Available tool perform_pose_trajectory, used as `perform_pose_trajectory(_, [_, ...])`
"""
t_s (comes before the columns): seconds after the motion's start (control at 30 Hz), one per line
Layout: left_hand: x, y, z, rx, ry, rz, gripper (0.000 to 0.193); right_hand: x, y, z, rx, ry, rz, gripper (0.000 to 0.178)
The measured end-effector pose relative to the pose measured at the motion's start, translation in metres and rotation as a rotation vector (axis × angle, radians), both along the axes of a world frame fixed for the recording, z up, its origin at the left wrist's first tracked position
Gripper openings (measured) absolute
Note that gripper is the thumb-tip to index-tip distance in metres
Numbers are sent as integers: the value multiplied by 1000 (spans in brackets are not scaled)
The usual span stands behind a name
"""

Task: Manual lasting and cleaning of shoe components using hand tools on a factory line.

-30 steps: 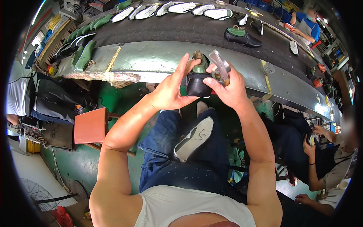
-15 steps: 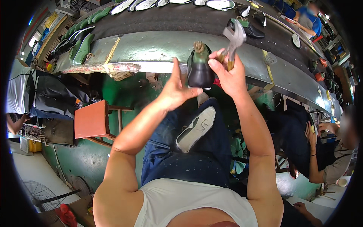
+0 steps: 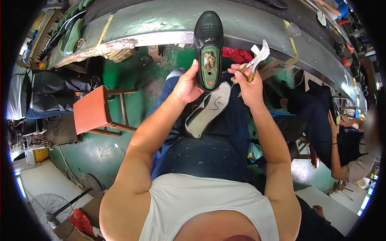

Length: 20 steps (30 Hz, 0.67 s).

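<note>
In my left hand point(image 3: 188, 83) is a black leather shoe point(image 3: 208, 29) on a green shoe last point(image 3: 209, 74). Its toe points away from me, and the last's top, with a knot of cord, faces up. My fingers wrap its heel end from the left and partly hide under it. Just right of the heel, my right hand point(image 3: 248, 83) closes around the handles of metal lasting pliers point(image 3: 259, 58), their jaws pointing up and away. Below the shoe, a white shoe-shaped piece point(image 3: 209, 110) with a dark squiggle and black side lies across my lap.
Ahead runs a long metal-edged bench point(image 3: 161, 22), with green lasts point(image 3: 73, 36) at its left. An orange-topped stool point(image 3: 91, 110) stands to my left on the green floor. A co-worker's hands point(image 3: 335, 120) are busy at the right; another person stands far left.
The shoe has turned from toe-down to lying toe-away with its top up. My left hand, earlier spread beside it, now grips its heel. The pliers have come lower and to the right.
</note>
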<state>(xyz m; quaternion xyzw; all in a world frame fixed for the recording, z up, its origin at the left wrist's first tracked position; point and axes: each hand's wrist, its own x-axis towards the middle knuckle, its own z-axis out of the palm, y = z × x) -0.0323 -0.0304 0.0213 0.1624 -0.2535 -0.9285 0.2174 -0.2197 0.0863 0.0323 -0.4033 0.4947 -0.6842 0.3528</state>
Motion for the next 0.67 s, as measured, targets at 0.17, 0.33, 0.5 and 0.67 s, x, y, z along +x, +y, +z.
perform_pose_trajectory(0.17, [-3,5,1,-12,-23,43,66,-2,21,-26,178,-82,-31,18])
perform_pose_trajectory(0.33, [-15,-7,34,-69,77,-54,69,0,40,-44,318,-46,-15,16])
perform_pose_trajectory(0.5, [-51,-50,75,-83,-5,71,68,9,52,-60,391,-109,-5,14])
perform_pose_trajectory(0.67, [-66,-76,73,-34,64,49,68,11,62,-73,404,-123,41,23])
